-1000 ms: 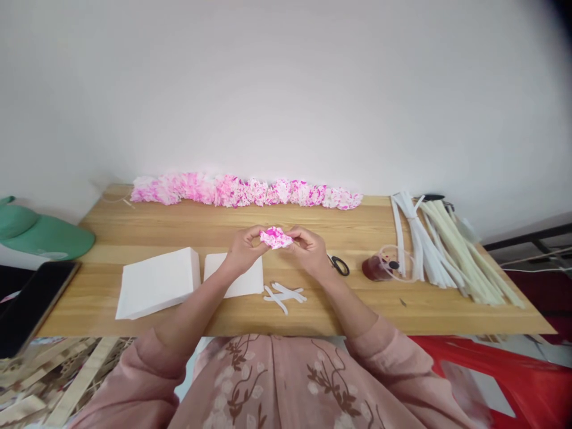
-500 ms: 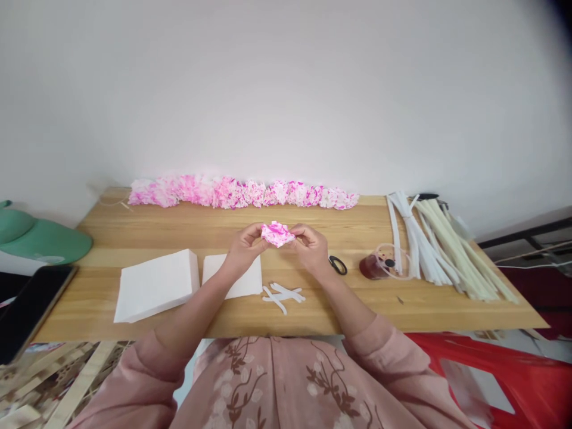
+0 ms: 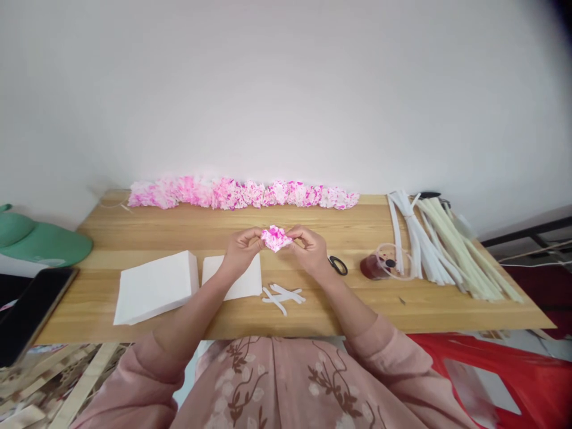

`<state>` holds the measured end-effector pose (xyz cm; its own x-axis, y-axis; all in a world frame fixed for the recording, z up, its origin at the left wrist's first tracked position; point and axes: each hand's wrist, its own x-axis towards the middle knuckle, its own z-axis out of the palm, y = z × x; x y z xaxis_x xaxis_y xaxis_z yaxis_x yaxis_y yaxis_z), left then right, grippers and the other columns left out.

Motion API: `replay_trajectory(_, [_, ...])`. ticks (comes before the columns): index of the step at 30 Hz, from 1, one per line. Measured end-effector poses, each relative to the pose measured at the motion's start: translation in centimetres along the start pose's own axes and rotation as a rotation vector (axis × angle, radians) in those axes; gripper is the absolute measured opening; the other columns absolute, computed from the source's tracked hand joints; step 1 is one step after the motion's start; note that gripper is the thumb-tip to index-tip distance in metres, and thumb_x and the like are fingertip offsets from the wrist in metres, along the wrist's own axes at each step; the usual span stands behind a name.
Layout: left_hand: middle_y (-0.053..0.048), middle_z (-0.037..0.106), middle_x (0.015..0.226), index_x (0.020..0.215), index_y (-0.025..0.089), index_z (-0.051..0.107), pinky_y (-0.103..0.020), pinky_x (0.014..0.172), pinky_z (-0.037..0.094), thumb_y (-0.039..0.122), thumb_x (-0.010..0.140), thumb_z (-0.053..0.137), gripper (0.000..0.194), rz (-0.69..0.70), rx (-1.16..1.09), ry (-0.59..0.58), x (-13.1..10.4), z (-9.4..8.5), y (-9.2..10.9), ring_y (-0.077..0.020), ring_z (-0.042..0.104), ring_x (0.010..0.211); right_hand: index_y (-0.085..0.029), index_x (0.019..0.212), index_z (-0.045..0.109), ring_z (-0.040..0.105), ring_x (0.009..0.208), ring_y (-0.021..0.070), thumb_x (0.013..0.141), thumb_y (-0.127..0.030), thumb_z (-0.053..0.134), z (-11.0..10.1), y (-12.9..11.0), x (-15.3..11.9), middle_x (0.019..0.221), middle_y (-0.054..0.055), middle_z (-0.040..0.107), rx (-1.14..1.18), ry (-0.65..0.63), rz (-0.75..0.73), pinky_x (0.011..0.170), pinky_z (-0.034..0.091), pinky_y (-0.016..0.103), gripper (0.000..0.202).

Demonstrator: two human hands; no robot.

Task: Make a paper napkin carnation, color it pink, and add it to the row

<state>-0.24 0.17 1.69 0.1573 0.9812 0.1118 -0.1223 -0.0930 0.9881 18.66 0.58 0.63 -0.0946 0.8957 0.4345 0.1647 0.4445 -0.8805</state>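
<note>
Between my two hands, above the middle of the table, is a pink and white paper flower (image 3: 275, 238). My left hand (image 3: 243, 247) pinches its left edge, and my right hand (image 3: 309, 247) pinches the right edge. Beneath my left forearm lies a flat stack of white paper sheets (image 3: 245, 280). Several short white fuzzy stems (image 3: 282, 295) rest crossed on the wood nearer my body. Black-handled scissors (image 3: 338, 266) lie beside my right wrist, partly hidden by it.
A row of pink and white paper flowers (image 3: 241, 193) runs along the wall. A thick white paper block (image 3: 154, 289), phone (image 3: 38, 310) and green cap (image 3: 40, 241) are leftward. Rightward stand a cup of dark red liquid (image 3: 374, 267), white stems (image 3: 422, 250) and cream stems (image 3: 465, 256).
The paper flower has turned and changed shape slightly between my fingers, its right edge drawn in a little. Both hands stay in nearly the same place.
</note>
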Motion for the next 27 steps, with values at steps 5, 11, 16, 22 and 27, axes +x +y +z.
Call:
replay_trajectory(5, [-0.006,0.074,0.088,0.078,0.018,0.075,-0.031,0.083,0.051,0.044,0.072,0.079,0.027,0.020,0.041,-0.016,0.0,0.0,-0.2,-0.0197,0.066,0.085,-0.023,0.079,0.070,0.063,0.070,0.0155,0.080,-0.041,0.073,0.0,-0.4,0.0,0.076,0.001,0.070,-0.041,-0.017,-0.025,0.069,0.049,0.029,0.019])
replay_trajectory(11, [-0.005,0.074,0.082,0.078,0.019,0.075,-0.028,0.078,0.049,0.039,0.075,0.077,0.021,0.051,0.122,-0.030,-0.1,0.2,-0.1,-0.0175,0.065,0.079,-0.023,0.079,0.070,0.062,0.069,0.0153,0.083,-0.038,0.071,0.3,-0.4,-0.2,0.075,0.001,0.069,-0.085,-0.039,-0.061,0.068,0.049,0.029,0.015])
replay_trajectory(16, [-0.005,0.074,0.082,0.076,0.018,0.075,-0.028,0.079,0.049,0.039,0.075,0.078,0.021,0.089,0.190,0.001,-0.2,0.6,0.2,-0.0184,0.066,0.080,-0.024,0.080,0.071,0.062,0.071,0.0155,0.084,-0.036,0.069,0.5,0.1,-0.3,0.076,0.001,0.069,-0.136,-0.032,-0.096,0.069,0.048,0.029,0.013])
replay_trajectory(22, [-0.005,0.074,0.084,0.081,0.017,0.074,-0.028,0.078,0.050,0.045,0.072,0.080,0.030,0.042,0.012,0.032,0.2,-0.2,-0.2,-0.0181,0.066,0.081,-0.024,0.088,0.073,0.063,0.071,0.0147,0.082,-0.027,0.071,-0.2,-0.4,0.1,0.079,0.000,0.070,-0.095,-0.005,-0.145,0.071,0.049,0.028,0.007])
replay_trajectory(27, [-0.004,0.075,0.081,0.081,0.018,0.075,-0.029,0.078,0.051,0.048,0.067,0.083,0.035,0.047,-0.118,0.105,0.5,-0.4,0.2,-0.0175,0.067,0.079,-0.026,0.105,0.073,0.063,0.071,0.0142,0.080,-0.027,0.072,-0.6,-0.2,0.4,0.082,-0.001,0.071,-0.074,0.009,-0.096,0.072,0.052,0.028,0.025])
